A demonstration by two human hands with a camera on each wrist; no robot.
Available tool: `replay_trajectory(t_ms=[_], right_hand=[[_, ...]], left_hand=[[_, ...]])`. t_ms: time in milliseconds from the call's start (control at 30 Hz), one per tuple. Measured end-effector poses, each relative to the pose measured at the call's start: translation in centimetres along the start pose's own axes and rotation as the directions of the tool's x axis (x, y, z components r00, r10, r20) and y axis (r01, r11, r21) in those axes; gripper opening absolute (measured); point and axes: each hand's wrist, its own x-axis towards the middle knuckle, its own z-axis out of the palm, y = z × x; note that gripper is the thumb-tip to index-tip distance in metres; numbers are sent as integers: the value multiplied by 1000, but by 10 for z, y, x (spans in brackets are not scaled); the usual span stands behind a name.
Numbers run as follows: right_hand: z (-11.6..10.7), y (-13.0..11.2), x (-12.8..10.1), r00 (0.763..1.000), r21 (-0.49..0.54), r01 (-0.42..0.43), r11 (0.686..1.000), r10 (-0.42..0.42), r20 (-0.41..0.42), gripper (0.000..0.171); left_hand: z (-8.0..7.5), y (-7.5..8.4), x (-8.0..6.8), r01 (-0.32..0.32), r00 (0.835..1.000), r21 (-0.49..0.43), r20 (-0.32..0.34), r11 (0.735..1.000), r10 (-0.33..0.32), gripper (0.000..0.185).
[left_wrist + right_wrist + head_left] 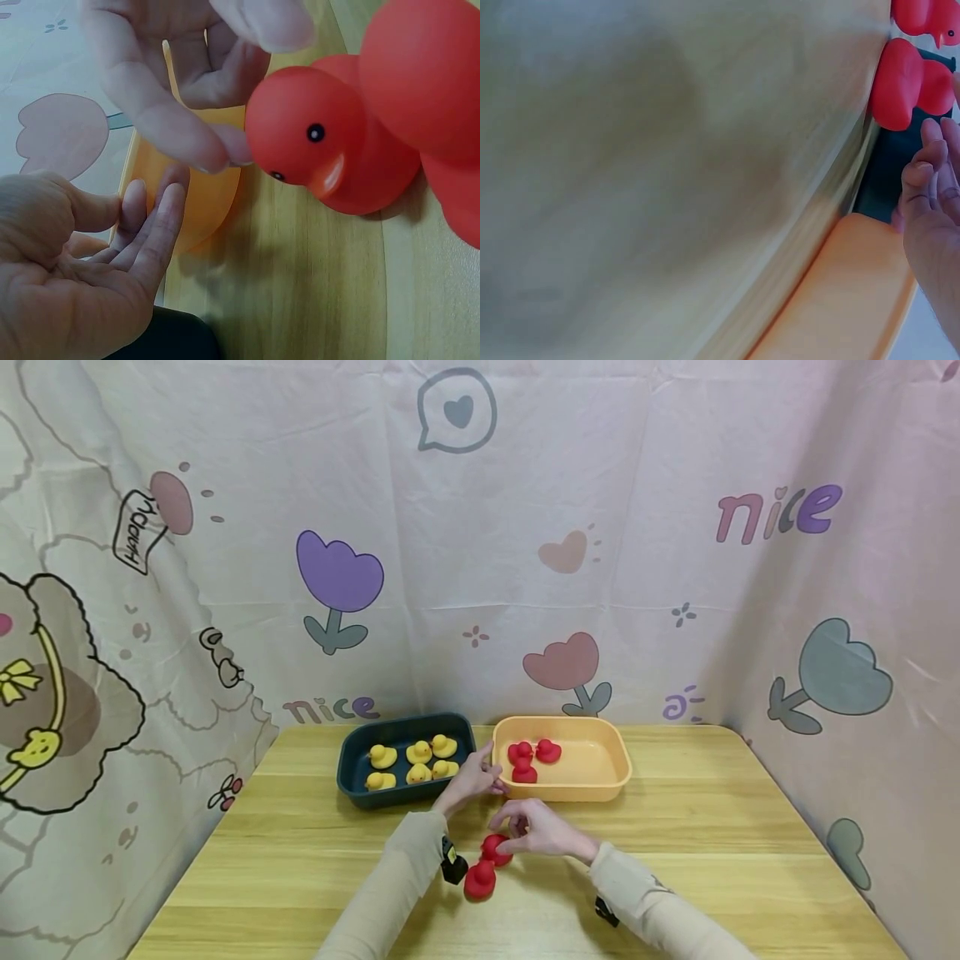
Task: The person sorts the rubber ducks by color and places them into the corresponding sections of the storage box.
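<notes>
The right hand (542,828) pinched a red rubber duck (495,849) on the wooden counter (712,852), near the orange plastic tub (600,789). The left hand (471,777), fingers relaxed apart, touched that tub's rim. The backdrop (600,485) read "nice".

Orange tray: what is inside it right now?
Three red ducks sit clustered at the left end of the orange tray; the rest of its floor shows bare. The left hand touches its left rim, hiding a small part.

Long beige sleeves (390,885) on both arms; small black wrist-mounted cameras (452,862) strapped at the cuffs; bare hands.
</notes>
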Motion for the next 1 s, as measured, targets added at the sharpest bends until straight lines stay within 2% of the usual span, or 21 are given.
replay_trajectory(t_ms=[167, 300, 367, 500, 1000], right_hand=[[2, 0, 2, 1000, 0, -6, 1000, 6, 4, 29], [4, 1, 3, 1000, -7, -8, 1000, 8, 4, 27], [4, 0, 3, 1000, -7, -5, 1000, 5, 4, 27], [5, 0, 3, 1000, -7, 1, 1000, -1, 4, 27], [8, 1, 4, 1000, 4, -3, 1000, 3, 16, 25]], left_hand=[[1, 9, -4, 67, 998, 1, -8, 998, -67, 63], [1, 8, -2, 71, 997, 12, -11, 997, -71, 63], [1, 1, 3, 79, 997, 10, -21, 997, -79, 63], [2, 2, 2, 91, 996, 15, -26, 996, -90, 63], [1, 4, 0, 52, 999, -6, -3, 999, -52, 63]])
